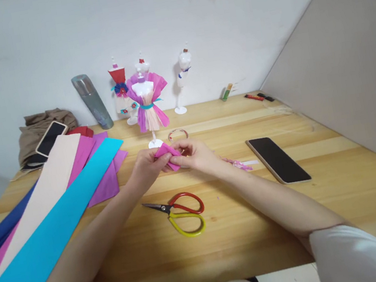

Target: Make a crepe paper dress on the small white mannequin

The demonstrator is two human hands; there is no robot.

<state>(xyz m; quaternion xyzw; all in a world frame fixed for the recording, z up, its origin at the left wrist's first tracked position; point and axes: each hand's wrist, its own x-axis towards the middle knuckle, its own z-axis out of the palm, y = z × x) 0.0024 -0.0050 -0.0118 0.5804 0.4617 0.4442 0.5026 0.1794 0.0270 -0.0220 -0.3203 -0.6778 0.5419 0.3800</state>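
Note:
A small folded piece of pink crepe paper (169,152) is pinched between both hands above the middle of the table. My left hand (146,164) grips its left side, thumb on top. My right hand (195,153) closes on its right side with thumb and fingers. Just behind them stands a mini dress form (146,104) in a pink, purple and cream paper dress with a teal belt. Nearer to me lie scissors (178,214) with one red and one yellow handle, their blades pointing left. A roll of tape (177,135) rests behind my right hand.
Long crepe paper sheets (53,221) in blue, cream and pink cover the left side. A thermos (93,101) and other mini dress forms (185,76) stand by the wall. A phone (278,159) and paper scraps (237,163) lie to the right, a small green bottle (226,92) farther back.

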